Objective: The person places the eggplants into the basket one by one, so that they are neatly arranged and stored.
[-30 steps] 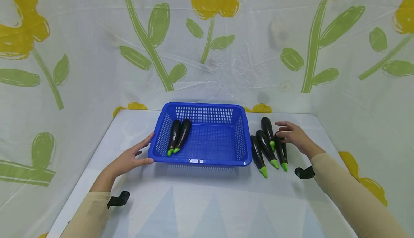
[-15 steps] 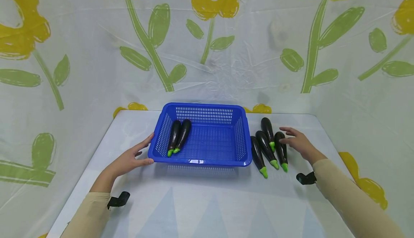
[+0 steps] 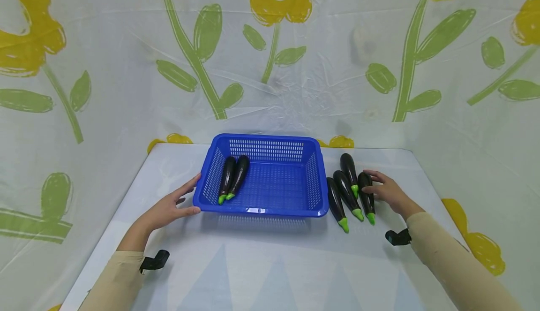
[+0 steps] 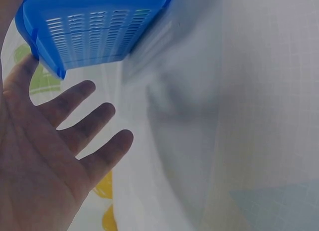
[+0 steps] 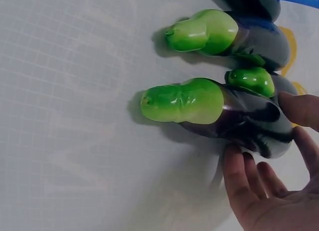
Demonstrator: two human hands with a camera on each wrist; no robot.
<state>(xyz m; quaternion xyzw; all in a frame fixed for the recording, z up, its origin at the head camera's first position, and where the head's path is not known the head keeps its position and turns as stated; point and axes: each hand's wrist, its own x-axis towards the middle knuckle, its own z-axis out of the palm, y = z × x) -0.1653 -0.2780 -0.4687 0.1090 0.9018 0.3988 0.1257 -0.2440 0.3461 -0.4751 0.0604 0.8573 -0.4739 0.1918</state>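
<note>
A blue plastic basket [image 3: 270, 210] stands on the table with two dark eggplants [image 3: 239, 176] side by side in its left part. My left hand [image 3: 165, 210] is spread at the basket's left side, index fingertip and thumb at its rim, the other fingers straight and apart from it in the left wrist view. To the basket's right lie several more eggplants with green stem ends. My right hand [image 3: 390, 193] is round the rightmost eggplant [image 3: 366, 198], thumb on one side. In the right wrist view, fingers [image 5: 235, 173] lie along its other side.
Three other eggplants lie close beside the one at my right hand, the nearest [image 3: 336, 204] against the basket's right side. A flower-printed sheet [image 3: 295, 95] hangs behind the white table [image 3: 270, 264].
My right hand first drew back a little to the right from the rightmost eggplant, then closed in round it. The left hand and the basket have stayed in place.
</note>
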